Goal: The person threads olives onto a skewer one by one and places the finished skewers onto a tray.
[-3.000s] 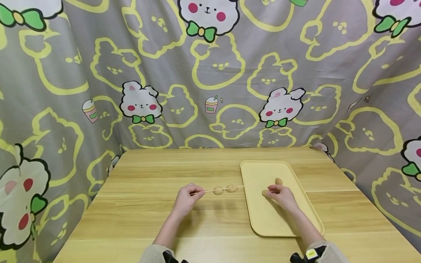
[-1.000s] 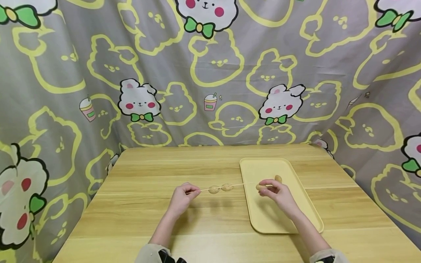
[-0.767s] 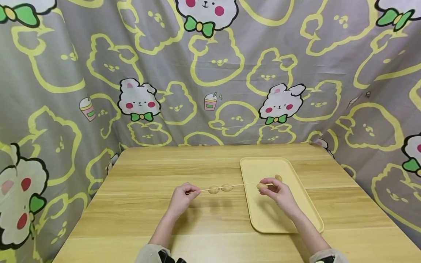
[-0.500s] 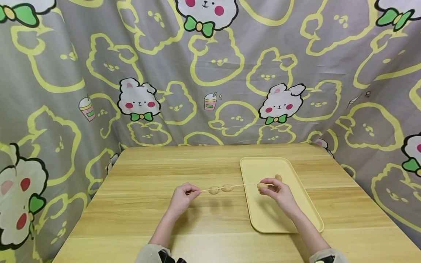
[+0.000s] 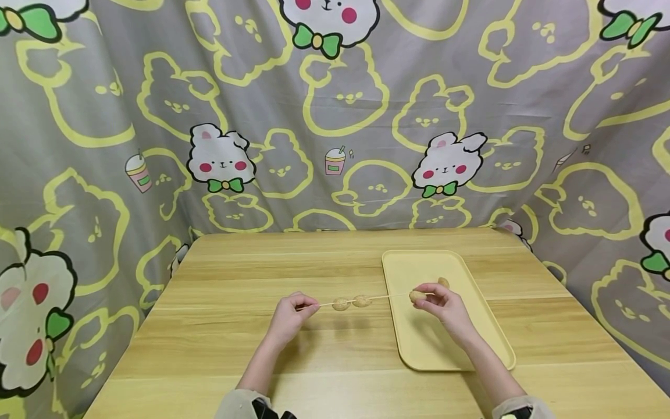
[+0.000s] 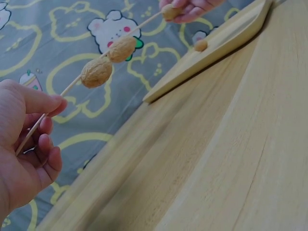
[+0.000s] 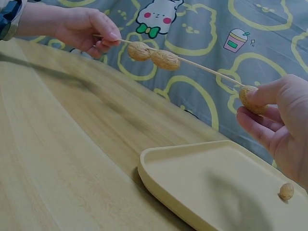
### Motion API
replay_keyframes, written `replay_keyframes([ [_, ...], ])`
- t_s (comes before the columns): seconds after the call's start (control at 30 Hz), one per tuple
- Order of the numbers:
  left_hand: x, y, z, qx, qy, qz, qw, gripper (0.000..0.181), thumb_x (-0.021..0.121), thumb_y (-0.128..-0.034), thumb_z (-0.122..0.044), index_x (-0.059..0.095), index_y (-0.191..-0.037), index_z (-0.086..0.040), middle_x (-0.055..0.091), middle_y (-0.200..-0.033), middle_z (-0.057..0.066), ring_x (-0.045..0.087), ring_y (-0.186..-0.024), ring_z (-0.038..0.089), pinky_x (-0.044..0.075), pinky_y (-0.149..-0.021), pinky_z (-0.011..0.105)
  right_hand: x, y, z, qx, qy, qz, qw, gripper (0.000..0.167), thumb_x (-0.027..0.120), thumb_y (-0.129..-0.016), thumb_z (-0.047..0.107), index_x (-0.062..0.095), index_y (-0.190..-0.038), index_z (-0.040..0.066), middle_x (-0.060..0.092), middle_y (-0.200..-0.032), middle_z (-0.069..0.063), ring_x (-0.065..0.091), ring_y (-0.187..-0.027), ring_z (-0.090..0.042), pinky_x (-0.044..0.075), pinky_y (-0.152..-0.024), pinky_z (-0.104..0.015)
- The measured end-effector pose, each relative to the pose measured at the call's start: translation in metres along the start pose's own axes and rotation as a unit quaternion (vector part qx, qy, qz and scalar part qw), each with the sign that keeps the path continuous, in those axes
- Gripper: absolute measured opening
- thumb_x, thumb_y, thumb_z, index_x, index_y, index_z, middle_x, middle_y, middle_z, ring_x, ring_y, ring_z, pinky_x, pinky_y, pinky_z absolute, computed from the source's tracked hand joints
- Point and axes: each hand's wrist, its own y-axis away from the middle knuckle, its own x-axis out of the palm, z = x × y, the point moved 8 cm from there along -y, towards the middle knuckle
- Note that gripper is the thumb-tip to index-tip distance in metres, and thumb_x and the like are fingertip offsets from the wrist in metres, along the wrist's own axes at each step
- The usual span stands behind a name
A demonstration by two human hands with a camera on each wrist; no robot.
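My left hand (image 5: 291, 317) pinches the left end of a thin wooden skewer (image 7: 207, 69), held nearly level above the table. Two brown, wrinkled balls (image 6: 96, 72) are threaded on the skewer side by side. My right hand (image 5: 449, 311) pinches a third brown ball (image 7: 251, 99) between thumb and fingers, above the tray, and the skewer's far tip meets that ball. How deep the tip goes in, if at all, I cannot tell. Another brown ball (image 7: 286, 191) lies on the yellow tray (image 7: 192, 204), behind my right hand in the head view.
The tray stands on the right half of the wooden table (image 5: 230, 273). A grey curtain (image 5: 356, 75) printed with yellow outlines and white animal faces hangs behind the table and at both sides.
Since the earliest frame, my right hand has lifted a ball off the tray and brought it left to the skewer tip. My left hand has shifted slightly left. The last frames barely differ.
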Motion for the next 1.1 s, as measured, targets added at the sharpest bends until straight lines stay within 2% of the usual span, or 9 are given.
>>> replay_keyframes([
  [0.2, -0.0007, 0.0001, -0.0008, 0.003, -0.005, -0.004, 1.0, 0.006, 0.064, -0.0823, 0.003, 0.068, -0.082, 0.008, 0.061, -0.078, 0.007, 0.053, -0.076, 0.013, 0.044, -0.068, 0.023, 0.0006, 0.0007, 0.0012, -0.005, 0.009, 0.008, 0.9999, 0.032, 0.061, -0.083, -0.007, 0.047, -0.109, -0.021, 0.062, -0.098, -0.001, 0.063, -0.088, -0.01, 0.051, -0.077, -0.027],
  [0.7, -0.0006, -0.0001, -0.0022, 0.004, 0.001, -0.003, 1.0, 0.007, 0.063, -0.0825, 0.004, 0.067, -0.083, 0.01, 0.061, -0.079, 0.008, 0.054, -0.077, 0.016, 0.044, -0.069, 0.024, -0.0025, 0.0012, -0.0023, 0.001, 0.023, -0.005, 0.9997, 0.031, 0.062, -0.081, -0.01, 0.048, -0.106, -0.02, 0.06, -0.099, 0.002, 0.061, -0.088, -0.007, 0.051, -0.076, -0.023],
  [0.97, 0.0005, -0.0001, -0.0011, 0.005, 0.0, 0.0, 1.0, 0.005, 0.064, -0.0817, 0.004, 0.067, -0.081, 0.008, 0.061, -0.078, 0.008, 0.054, -0.077, 0.015, 0.045, -0.069, 0.025, 0.0021, 0.0021, 0.001, -0.016, 0.004, 0.013, 0.9998, 0.03, 0.061, -0.081, -0.011, 0.047, -0.105, -0.022, 0.06, -0.101, 0.0, 0.061, -0.091, -0.008, 0.051, -0.077, -0.024],
  [1.1, 0.0009, 0.0004, -0.0026, 0.007, -0.007, -0.009, 0.9999, 0.005, 0.065, -0.0816, 0.003, 0.068, -0.081, 0.007, 0.06, -0.078, 0.006, 0.054, -0.076, 0.014, 0.045, -0.069, 0.025, 0.0021, 0.002, 0.0011, -0.021, 0.013, 0.009, 0.9996, 0.028, 0.062, -0.082, -0.009, 0.049, -0.104, -0.021, 0.062, -0.1, 0.002, 0.061, -0.09, -0.007, 0.05, -0.076, -0.022],
])
